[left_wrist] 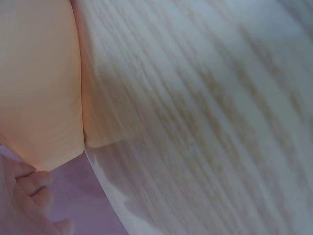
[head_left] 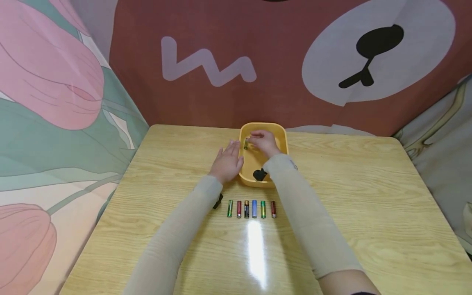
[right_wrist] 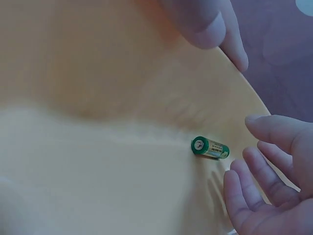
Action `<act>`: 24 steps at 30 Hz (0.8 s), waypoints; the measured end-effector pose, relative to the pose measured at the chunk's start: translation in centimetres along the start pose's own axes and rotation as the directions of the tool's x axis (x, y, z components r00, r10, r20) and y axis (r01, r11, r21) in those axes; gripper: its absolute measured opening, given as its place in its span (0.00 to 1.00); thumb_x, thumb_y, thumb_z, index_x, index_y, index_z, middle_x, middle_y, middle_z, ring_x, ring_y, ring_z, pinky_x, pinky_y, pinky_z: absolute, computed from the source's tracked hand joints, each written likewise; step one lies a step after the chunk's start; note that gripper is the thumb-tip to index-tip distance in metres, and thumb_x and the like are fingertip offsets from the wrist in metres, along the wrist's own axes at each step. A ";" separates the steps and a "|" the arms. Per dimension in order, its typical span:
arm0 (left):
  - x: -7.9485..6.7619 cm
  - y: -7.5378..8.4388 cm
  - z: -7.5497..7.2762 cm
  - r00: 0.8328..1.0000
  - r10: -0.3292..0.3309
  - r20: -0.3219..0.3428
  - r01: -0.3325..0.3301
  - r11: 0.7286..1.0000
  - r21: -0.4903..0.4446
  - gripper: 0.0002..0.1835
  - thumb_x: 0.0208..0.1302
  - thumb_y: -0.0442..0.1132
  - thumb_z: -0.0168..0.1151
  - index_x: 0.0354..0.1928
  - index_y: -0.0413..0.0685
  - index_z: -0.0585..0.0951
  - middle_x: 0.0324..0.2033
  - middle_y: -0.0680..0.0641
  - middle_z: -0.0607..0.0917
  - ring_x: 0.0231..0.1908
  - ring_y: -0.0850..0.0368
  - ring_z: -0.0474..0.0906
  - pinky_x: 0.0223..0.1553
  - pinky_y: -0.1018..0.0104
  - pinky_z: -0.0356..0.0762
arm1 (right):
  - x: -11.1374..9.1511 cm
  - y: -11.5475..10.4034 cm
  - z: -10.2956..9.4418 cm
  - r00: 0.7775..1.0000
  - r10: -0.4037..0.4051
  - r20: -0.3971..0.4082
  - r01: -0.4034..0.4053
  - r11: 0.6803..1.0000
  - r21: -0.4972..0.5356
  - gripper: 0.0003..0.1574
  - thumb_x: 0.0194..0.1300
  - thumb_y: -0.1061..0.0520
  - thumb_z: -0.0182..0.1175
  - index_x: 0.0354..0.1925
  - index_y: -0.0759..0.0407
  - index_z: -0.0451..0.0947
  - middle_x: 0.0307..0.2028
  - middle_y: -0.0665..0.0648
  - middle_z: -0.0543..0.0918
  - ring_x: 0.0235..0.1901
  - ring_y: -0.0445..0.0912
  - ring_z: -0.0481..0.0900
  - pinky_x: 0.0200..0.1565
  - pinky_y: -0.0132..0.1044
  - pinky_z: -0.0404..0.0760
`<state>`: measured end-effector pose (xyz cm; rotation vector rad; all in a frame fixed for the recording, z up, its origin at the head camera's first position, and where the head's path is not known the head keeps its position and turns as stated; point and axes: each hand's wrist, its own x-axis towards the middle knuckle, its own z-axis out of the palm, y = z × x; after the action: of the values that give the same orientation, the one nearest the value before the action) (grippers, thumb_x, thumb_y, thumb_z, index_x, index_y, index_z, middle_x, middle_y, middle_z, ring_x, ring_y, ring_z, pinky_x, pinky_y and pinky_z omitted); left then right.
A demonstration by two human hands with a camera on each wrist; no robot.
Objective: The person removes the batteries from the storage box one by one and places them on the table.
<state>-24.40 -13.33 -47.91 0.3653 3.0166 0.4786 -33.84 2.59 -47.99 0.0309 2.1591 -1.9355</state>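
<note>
A green and gold battery (right_wrist: 210,148) lies inside the yellow plastic basin (head_left: 284,143), by its far left part. My right hand (head_left: 263,142) reaches down into the basin beside it. In the right wrist view, that hand's thumb and fingers are spread, with a gap between them and the battery. My left hand (head_left: 226,164) is at the basin's left side, fingers extended and thumb at the rim. Its fingertips (left_wrist: 41,178) show near the basin's corner in the left wrist view.
Several batteries form a row on the wooden table (head_left: 332,196), near side of the basin: green (head_left: 230,208), red (head_left: 239,209), black-gold (head_left: 246,209), blue (head_left: 254,209), another green (head_left: 263,209) and dark red (head_left: 273,209). A patterned curtain (head_left: 221,102) hangs behind the table.
</note>
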 end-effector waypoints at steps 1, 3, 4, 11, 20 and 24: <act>0.0 0.0 0.0 1.000 0.001 -0.002 -0.001 1.000 0.000 0.34 0.82 0.50 0.37 0.81 0.43 0.48 0.80 0.47 0.52 0.79 0.52 0.40 0.77 0.45 0.42 | 0.1 0.1 0.0 1.000 0.009 -0.005 -0.009 1.000 -0.006 0.26 0.67 0.66 0.65 0.62 0.68 0.77 0.57 0.68 0.82 0.52 0.54 0.83 0.58 0.47 0.81; 0.1 -0.1 0.1 1.000 0.004 -0.008 -0.004 1.000 -0.002 0.34 0.82 0.50 0.37 0.81 0.43 0.48 0.80 0.47 0.52 0.79 0.52 0.41 0.77 0.45 0.42 | 0.1 0.2 -0.1 1.000 0.017 -0.008 -0.017 1.000 -0.026 0.27 0.66 0.65 0.65 0.63 0.68 0.77 0.57 0.67 0.82 0.48 0.49 0.83 0.58 0.45 0.81; 0.1 -0.1 0.1 1.000 0.005 -0.012 -0.006 1.000 -0.003 0.34 0.82 0.50 0.37 0.81 0.43 0.49 0.80 0.47 0.52 0.79 0.52 0.41 0.77 0.45 0.42 | 0.1 0.2 -0.2 1.000 0.015 -0.005 -0.016 0.999 -0.040 0.28 0.66 0.64 0.66 0.63 0.68 0.76 0.57 0.67 0.81 0.48 0.48 0.83 0.58 0.45 0.81; 0.0 -0.1 0.2 1.000 0.009 -0.005 -0.009 1.000 -0.004 0.34 0.82 0.50 0.37 0.81 0.43 0.48 0.80 0.46 0.52 0.79 0.52 0.40 0.77 0.45 0.42 | 0.4 0.9 -0.7 0.998 -0.047 0.029 0.051 0.984 -0.173 0.28 0.62 0.65 0.69 0.60 0.70 0.78 0.51 0.67 0.85 0.47 0.51 0.84 0.48 0.39 0.84; -0.2 0.0 0.2 1.000 0.015 -0.013 -0.015 1.000 -0.008 0.34 0.82 0.50 0.36 0.81 0.43 0.48 0.80 0.47 0.51 0.79 0.52 0.41 0.77 0.44 0.42 | 0.8 1.5 -0.6 0.997 -0.048 0.065 0.064 0.958 -0.280 0.31 0.64 0.62 0.69 0.64 0.68 0.76 0.55 0.68 0.82 0.54 0.55 0.81 0.53 0.41 0.81; -0.2 0.0 0.3 1.000 0.013 -0.012 -0.013 1.000 -0.011 0.34 0.82 0.50 0.37 0.81 0.43 0.48 0.80 0.46 0.51 0.79 0.51 0.41 0.77 0.44 0.41 | 1.0 1.7 -0.5 0.996 -0.046 0.075 0.068 0.945 -0.320 0.32 0.64 0.61 0.69 0.65 0.68 0.75 0.56 0.68 0.81 0.55 0.55 0.80 0.53 0.39 0.81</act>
<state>-24.14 -13.34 -48.15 0.3831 3.0237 0.5000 -34.64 3.18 -49.83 -0.1529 2.4257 -1.5620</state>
